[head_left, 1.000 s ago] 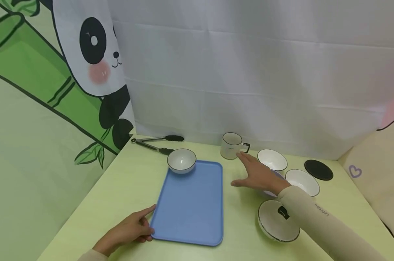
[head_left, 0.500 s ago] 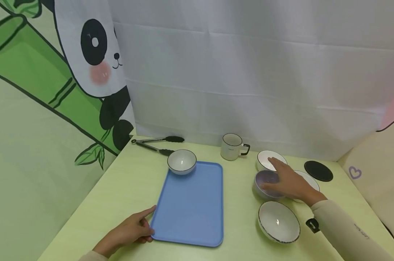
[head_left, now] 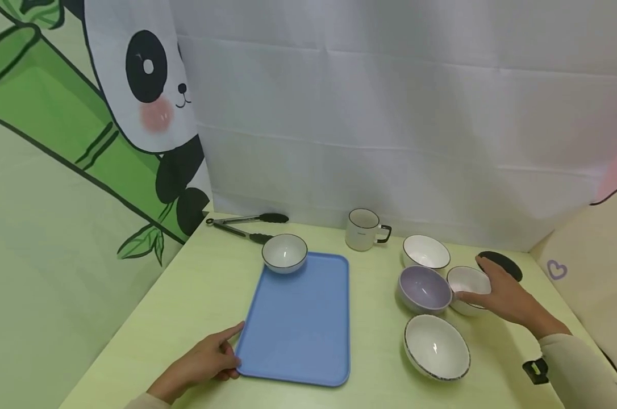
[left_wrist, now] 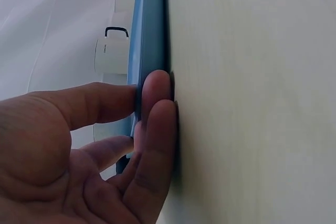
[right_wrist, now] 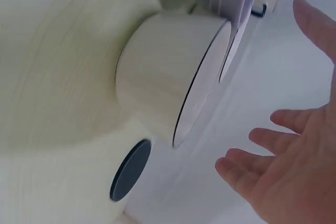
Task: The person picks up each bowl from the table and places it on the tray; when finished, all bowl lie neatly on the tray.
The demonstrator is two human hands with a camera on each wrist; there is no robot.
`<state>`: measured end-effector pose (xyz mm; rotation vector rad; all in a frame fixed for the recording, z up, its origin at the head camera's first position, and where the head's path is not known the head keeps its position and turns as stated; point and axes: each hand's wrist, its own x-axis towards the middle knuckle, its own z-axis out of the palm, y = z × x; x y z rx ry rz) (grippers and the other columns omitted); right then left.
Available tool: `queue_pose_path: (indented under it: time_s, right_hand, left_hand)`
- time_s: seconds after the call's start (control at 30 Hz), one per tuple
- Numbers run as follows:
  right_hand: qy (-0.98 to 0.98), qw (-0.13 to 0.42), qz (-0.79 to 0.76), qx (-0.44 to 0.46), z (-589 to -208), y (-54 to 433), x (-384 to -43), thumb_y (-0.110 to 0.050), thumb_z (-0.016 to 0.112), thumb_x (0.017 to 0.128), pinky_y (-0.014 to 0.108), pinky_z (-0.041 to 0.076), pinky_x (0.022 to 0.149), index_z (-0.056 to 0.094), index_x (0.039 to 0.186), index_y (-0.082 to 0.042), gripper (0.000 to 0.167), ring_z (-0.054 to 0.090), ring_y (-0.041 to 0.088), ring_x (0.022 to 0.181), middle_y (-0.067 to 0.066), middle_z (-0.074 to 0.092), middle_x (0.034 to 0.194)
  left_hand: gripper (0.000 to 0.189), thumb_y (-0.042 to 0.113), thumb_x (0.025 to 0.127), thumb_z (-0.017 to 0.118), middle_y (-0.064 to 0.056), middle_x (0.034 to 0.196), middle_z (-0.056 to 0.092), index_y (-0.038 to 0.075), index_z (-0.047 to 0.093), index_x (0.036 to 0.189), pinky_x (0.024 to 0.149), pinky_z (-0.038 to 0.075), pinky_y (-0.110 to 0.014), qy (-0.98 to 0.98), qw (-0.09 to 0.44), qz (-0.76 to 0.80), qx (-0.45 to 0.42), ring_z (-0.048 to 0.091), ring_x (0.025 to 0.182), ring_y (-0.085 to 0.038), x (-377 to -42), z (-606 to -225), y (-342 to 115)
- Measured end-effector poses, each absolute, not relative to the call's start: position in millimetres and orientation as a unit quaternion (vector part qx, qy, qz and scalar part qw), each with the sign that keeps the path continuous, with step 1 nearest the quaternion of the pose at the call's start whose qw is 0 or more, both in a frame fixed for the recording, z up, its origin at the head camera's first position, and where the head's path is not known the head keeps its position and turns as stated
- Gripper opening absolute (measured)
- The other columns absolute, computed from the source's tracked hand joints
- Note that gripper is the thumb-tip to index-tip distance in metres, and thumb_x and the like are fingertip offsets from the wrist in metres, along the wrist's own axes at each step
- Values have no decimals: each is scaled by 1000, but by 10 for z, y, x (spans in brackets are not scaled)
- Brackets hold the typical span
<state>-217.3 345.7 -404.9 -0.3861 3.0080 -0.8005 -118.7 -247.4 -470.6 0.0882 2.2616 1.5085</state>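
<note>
Behind the pale yellow table [head_left: 375,352] we saw a whitish hanging cloth [head_left: 390,113], with a panda [head_left: 145,74] pictured at the left. Our left hand [head_left: 201,358] pinched the blue tray [head_left: 298,324] by its left edge, close to the near corner. Our right hand [head_left: 508,292] hung with thumb and fingers spread wide at the dark-rimmed bowl [head_left: 467,279]; from the right wrist we saw a gap between them. That bowl stood just beside a lavender bowl [head_left: 425,288], near a black disc [head_left: 509,266]. At the tray's far left corner we had another white bowl [head_left: 285,253], next to the tongs [head_left: 267,217].
</note>
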Motion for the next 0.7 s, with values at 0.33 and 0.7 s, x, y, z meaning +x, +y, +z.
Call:
queue_pose_path:
  time_s: [0.33,0.7]
  right_hand:
    - [960,26,-260,-105,-4190,3881,-2199,-39,79,84,77,25,97,6,152,16,114,20,67,133,47,15,150]
    - [952,39,-290,-91,-4430,3959,-2245,-35,82,82,79,21,99,-1,150,20,120,13,67,135,49,9,149]
  left_hand:
    - [81,-3,87,68,-13,83,52,-11,21,153,62,56,-38,817,209,536,31,68,70,-25,-1186,-4716,-2474]
    - [82,-3,87,68,-13,82,53,-10,22,154,62,56,-38,819,208,534,22,67,70,-25,-1192,-4711,-2465]
